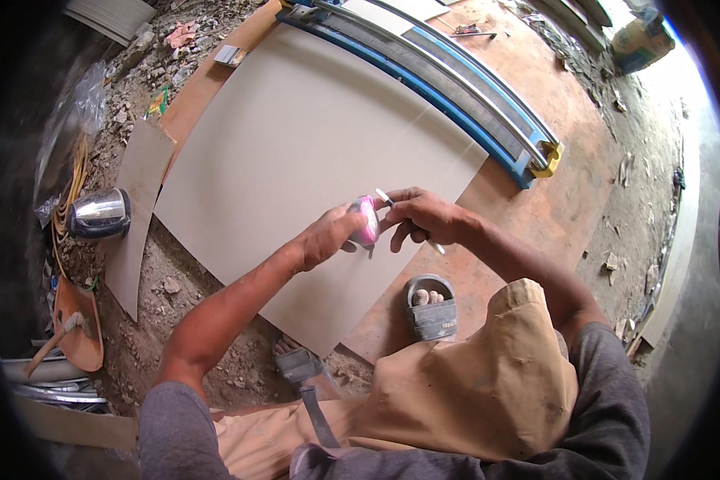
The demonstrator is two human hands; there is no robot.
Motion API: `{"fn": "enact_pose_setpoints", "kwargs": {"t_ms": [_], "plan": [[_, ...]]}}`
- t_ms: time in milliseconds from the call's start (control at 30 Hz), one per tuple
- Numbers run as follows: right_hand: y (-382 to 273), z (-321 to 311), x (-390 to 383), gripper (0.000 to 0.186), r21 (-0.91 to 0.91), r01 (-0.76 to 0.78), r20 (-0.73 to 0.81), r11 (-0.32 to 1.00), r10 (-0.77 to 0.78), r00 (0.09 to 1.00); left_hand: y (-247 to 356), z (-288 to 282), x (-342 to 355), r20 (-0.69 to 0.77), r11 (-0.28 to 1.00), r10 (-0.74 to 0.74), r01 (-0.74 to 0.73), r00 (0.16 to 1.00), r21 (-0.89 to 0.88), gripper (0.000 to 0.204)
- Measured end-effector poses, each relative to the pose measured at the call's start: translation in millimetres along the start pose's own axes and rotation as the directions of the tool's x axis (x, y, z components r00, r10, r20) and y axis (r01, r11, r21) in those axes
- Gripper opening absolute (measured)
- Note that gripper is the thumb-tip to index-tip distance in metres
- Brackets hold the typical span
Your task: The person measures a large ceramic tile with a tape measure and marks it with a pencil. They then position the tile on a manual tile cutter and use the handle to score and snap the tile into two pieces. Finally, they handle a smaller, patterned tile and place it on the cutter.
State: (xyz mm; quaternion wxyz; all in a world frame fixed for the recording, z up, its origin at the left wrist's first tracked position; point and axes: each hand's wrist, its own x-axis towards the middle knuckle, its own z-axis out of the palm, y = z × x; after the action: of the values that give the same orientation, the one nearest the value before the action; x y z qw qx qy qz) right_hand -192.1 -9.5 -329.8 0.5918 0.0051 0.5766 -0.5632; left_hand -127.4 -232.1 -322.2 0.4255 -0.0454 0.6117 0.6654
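My left hand (326,238) is closed round a small rounded pink-and-white tape measure (366,221), held above a large beige tile (272,136). Close beside it, my right hand (426,217) grips a slim pen (383,195) with white ends, slanting between the fingers. The fingertips of both hands nearly meet at the tape measure; whether the right ones touch it, I cannot tell. Along the tile's far edge lies a blue tile cutter (456,96) with metal rails and a yellow end piece.
A cut strip of tile (136,216) lies left of the big one, next to a chrome-and-black rounded thing (100,214). Rubble and an orange-bladed tool (80,328) are at the left. My sandalled foot (432,308) is by the near tile edge. A sack (642,42) stands far right.
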Motion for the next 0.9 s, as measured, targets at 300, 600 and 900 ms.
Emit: {"fn": "enact_pose_setpoints", "kwargs": {"t_ms": [300,600,900], "plan": [[3,8,9,0.036,-0.19,-0.071,-0.246,0.979,0.023,0.969,-26,13,14,-0.25,0.899,0.043,0.072,0.967,0.433,0.05],[26,14,7,0.03,-0.218,-0.064,-0.29,0.974,-0.002,0.957,12,48,-2,-0.281,0.604,-0.006,0.227,0.96,0.763,0.052],[7,13,-6,0.018,-0.053,0.035,-0.205,0.998,-0.045,0.978,-5,15,18,-0.141,0.893,0.127,-0.051,0.982,0.448,0.041]]}}
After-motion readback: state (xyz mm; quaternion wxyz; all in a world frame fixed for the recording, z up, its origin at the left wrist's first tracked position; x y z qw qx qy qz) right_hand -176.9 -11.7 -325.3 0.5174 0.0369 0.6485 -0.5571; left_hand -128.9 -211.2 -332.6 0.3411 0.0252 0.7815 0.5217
